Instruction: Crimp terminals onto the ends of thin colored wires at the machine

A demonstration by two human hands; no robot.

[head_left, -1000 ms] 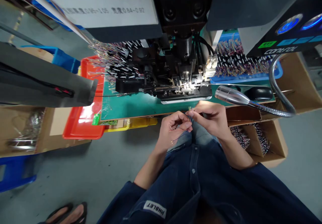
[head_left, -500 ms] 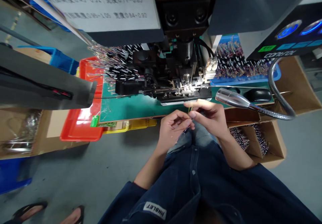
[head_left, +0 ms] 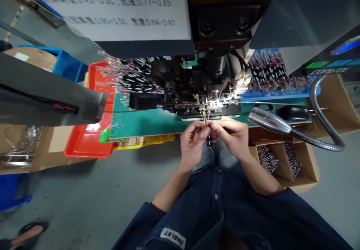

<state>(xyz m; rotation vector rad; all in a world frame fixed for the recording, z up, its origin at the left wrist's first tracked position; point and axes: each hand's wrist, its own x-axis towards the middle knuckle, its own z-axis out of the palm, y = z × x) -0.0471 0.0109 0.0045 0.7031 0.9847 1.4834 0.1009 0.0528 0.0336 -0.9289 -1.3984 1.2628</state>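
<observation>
Between my two hands is a small wire harness (head_left: pixel 209 140), its black sleeve hanging below my fingers. Thin coloured wires, yellow, white and blue among them, fan out above my fingertips toward the machine. My left hand (head_left: pixel 194 141) pinches the bundle from the left. From the other side, the thumb and fingers of my right hand (head_left: pixel 231 133) close on the same wires. Both hands are just in front of the lit die area of a crimping machine (head_left: pixel 216 102), at the front edge of the green work surface (head_left: pixel 146 124).
A metal gooseneck lamp (head_left: pixel 268 120) reaches in close to my right hand. Wire harnesses fill a blue tray (head_left: pixel 292 92) behind and cardboard boxes (head_left: pixel 305 177) at the lower right. A red tray (head_left: pixel 84 139) stands left. A person's foot (head_left: pixel 29 232) shows at lower left.
My fingers have come closer together on the bundle, and its wires now spread upward in a fan. The whole view has shifted a little.
</observation>
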